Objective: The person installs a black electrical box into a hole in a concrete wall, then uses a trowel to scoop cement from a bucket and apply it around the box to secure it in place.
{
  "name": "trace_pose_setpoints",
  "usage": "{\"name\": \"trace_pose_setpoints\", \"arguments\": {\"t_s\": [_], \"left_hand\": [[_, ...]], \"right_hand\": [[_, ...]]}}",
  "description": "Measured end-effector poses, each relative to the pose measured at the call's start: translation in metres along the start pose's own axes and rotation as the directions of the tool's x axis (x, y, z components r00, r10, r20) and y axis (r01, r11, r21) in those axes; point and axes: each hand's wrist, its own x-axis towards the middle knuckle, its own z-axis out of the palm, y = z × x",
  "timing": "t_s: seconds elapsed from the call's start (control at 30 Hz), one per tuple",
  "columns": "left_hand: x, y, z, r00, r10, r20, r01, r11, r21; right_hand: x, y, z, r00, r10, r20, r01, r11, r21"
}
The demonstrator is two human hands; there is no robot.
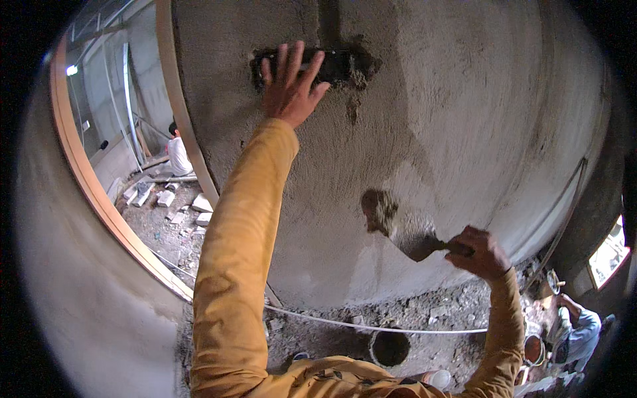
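Note:
My left hand (292, 89) rests with fingers spread over a dark rectangular box (335, 63) set in the grey plastered wall (484, 119), with rough, dark mortar around its edges. A vertical groove runs up from the box. Lower and to the right, my right hand (481, 255) grips the handle of a metal trowel (418, 239). The blade lies against or close to the wall; I cannot tell which. Wet mortar (378, 209) shows at its upper left, on a darker patch.
Left: a wood-framed doorway (81, 152), with a person (178, 152) in white among broken blocks (166, 199). Below: rubble ground with buckets (388, 348) and a white pipe or hose (371, 327). Lower right: a person (577, 331) in light blue, beside a bright opening (607, 255).

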Motion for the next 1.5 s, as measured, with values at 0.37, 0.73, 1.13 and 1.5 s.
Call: {"name": "trace_pose_setpoints", "arguments": {"t_s": [0.37, 0.73, 1.13, 1.5], "left_hand": [[0.009, -0.011, 0.023, 0.999, -0.008, 0.038, 0.007, 1.000, 0.002], [0.006, -0.017, 0.026, 1.000, 0.011, 0.017, -0.011, 1.000, -0.025], [0.009, -0.008, 0.034, 1.000, 0.005, -0.028, -0.006, 0.998, -0.064], [0.008, -0.012, 0.036, 0.998, 0.019, -0.061, -0.023, 0.998, -0.063]], "right_hand": [[0.115, -0.036, -0.038, 0.889, 0.268, -0.372, 0.249, 0.399, 0.882], [0.092, 0.055, 0.034, 0.875, 0.359, -0.325, 0.063, 0.581, 0.811], [0.134, 0.091, 0.011, 0.860, 0.326, -0.393, -0.315, 0.944, 0.094], [0.218, -0.046, 0.141, 0.756, 0.583, -0.299, -0.021, 0.478, 0.878]]}}
